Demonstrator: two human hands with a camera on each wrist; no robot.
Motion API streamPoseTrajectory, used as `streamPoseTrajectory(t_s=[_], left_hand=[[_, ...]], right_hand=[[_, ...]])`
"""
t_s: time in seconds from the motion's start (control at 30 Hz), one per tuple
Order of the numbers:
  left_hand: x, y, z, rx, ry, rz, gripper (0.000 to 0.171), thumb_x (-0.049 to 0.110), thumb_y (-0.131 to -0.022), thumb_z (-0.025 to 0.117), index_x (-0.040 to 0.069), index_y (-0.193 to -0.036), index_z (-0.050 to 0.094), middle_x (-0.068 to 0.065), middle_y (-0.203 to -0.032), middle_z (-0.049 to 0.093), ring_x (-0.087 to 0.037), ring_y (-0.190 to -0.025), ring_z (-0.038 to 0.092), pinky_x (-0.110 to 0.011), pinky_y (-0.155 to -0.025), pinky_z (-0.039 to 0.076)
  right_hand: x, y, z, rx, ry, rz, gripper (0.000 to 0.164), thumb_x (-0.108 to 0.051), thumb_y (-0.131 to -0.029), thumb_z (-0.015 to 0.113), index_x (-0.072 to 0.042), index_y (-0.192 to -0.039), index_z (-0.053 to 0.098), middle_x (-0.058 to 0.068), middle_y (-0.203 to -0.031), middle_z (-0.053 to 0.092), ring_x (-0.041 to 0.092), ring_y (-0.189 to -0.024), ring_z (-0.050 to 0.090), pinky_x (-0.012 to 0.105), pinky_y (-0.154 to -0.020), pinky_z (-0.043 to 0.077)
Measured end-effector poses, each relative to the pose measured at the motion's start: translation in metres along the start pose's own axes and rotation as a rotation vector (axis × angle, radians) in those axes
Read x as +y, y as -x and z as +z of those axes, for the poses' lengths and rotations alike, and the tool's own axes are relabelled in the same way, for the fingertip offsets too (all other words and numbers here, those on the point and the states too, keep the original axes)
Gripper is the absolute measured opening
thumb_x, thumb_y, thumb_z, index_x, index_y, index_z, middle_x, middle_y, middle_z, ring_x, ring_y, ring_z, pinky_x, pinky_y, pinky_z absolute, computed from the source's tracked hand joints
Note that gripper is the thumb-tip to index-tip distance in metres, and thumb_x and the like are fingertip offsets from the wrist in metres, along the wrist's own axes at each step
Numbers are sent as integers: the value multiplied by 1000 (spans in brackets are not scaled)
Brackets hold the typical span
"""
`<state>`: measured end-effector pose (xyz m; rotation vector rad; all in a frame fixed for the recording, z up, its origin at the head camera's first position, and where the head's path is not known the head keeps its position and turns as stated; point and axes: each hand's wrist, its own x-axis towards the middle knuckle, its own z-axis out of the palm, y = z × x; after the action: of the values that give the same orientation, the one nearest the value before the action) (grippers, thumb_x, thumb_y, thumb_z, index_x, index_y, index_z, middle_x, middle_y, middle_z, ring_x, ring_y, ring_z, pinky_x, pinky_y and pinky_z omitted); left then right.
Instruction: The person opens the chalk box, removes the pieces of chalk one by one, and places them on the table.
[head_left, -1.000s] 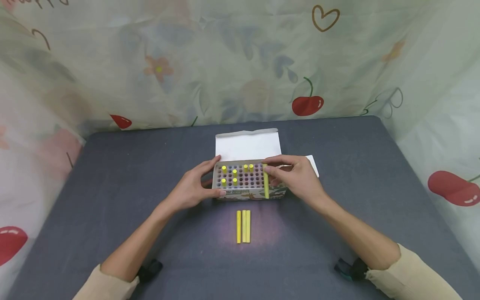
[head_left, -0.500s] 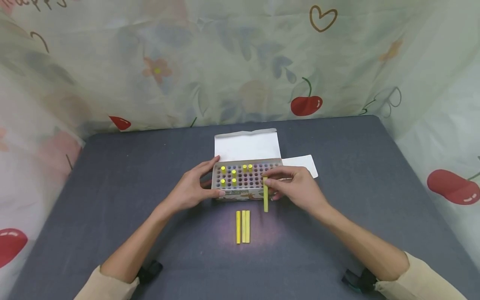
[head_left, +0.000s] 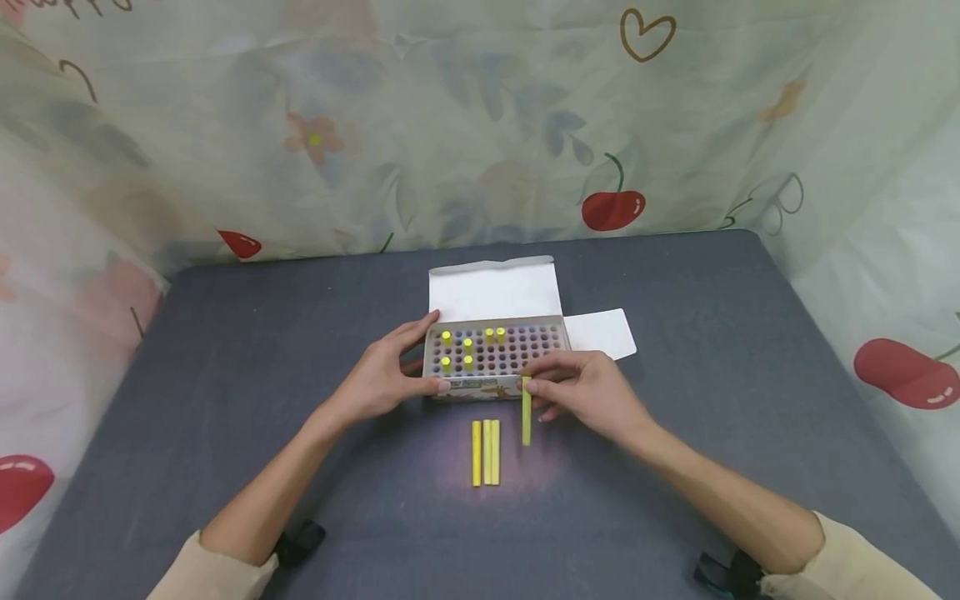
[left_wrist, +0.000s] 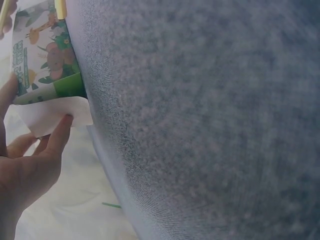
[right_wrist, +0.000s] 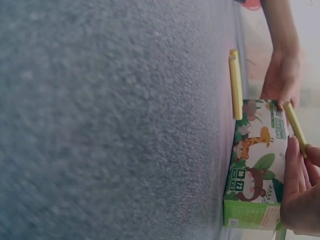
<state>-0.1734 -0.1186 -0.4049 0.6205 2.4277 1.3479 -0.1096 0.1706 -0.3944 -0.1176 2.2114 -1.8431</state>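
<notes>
R hand point(head_left: 588, 396) w/ yellow stick point(head_left: 527, 421) shifts fr. over box point(head_left: 480, 390) to just off its front edge.
R fingers pinch 1 stick above counter point(head_left: 225, 375); L hand point(head_left: 390, 371) grips box's L end. 3 loose sticks point(head_left: 487, 452) nr front, 6 stick ends point(head_left: 468, 362) in box. Wide room L/R to counter edges.
</notes>
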Motion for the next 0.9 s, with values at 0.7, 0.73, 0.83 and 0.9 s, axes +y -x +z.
streamPoseTrajectory(t_s=[0.7, 0.73, 0.83, 0.9], left_hand=[[0, -1, 0, 8, -24, -4, 98, 14, -81, 85, 20, -159, 26, -15, -157, 31, -34, -138, 43, -40, -103, 51], [0, -1, 0, 9, -23, -3, 97, 15, -81, 85, 20, -159, 26, -15, -157, 31, -34, -137, 43, -41, -103, 51], [0, -1, -1, 9, -20, -6, 97, 15, -81, 84, 20, -159, 26, -16, -158, 30, -34, -137, 44, -41, -103, 51], [0, -1, 0, 8, -19, -9, 97, 15, -81, 84, 20, -159, 26, -15, -158, 30, -34, -136, 45, -41, -103, 51]], right_hand=[[24, 4, 15, -94, -40, 88, 20, -4, -89, 73, 6, -107, 72, 15, -91, 74, 21, -74, 72, 44, -67, 64], [25, 4, 16, -94, -47, 96, 20, -4, -89, 73, 6, -107, 72, 15, -91, 74, 21, -74, 72, 44, -67, 64], [30, 3, 16, -98, -64, 114, 20, -4, -90, 72, 6, -107, 72, 16, -90, 73, 21, -74, 71, 43, -67, 64], [33, 3, 17, -101, -72, 129, 21, -4, -90, 72, 6, -108, 72, 16, -90, 73, 22, -75, 72, 41, -68, 64]])
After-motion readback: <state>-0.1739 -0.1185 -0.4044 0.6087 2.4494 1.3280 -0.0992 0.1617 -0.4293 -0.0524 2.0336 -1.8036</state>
